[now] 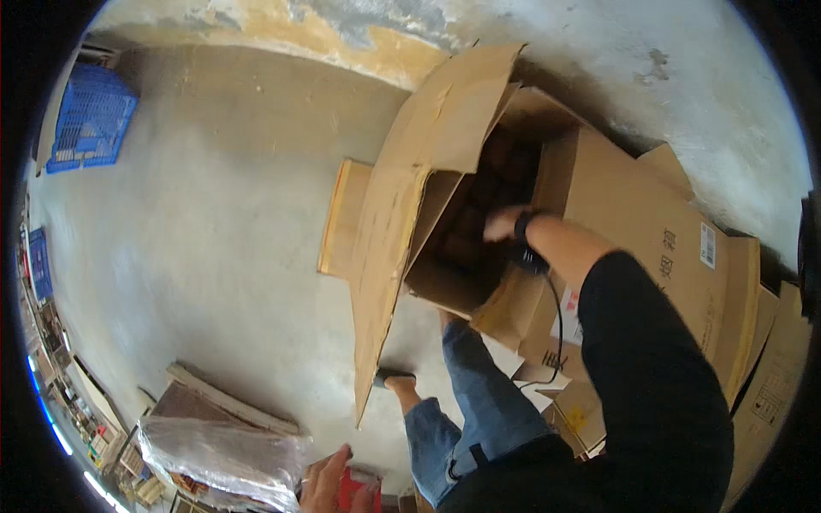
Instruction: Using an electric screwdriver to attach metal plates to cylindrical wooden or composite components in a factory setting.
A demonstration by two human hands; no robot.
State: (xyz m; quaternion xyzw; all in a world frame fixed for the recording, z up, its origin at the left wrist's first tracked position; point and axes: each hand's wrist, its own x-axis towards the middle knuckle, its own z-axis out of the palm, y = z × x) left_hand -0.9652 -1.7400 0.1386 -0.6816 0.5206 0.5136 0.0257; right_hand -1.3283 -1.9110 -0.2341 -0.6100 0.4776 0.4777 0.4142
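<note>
Reaching into the open mouth of a large cardboard box (616, 192) is my right hand (506, 224). Its fingers are blurred and lost in shadow, so I cannot tell whether they hold anything. Dark rounded shapes (466, 231) fill the box's inside, too dim to name. A black band sits on that wrist, and a black device (530, 259) with a cord hangs under it. My left hand (332, 486) is low in the picture, its fingers apart and nothing seen in them. It is nearest a clear-plastic-wrapped bundle (227, 453) and a red object (357, 486).
The box's wide flap (389, 222) sticks out to the left over the concrete floor (222, 222). Behind the box rises a stained wall (684, 77). More cartons (774, 376) lean at the right. A blue plastic crate (92, 115) stands far left. My legs (479, 402) are beside the box.
</note>
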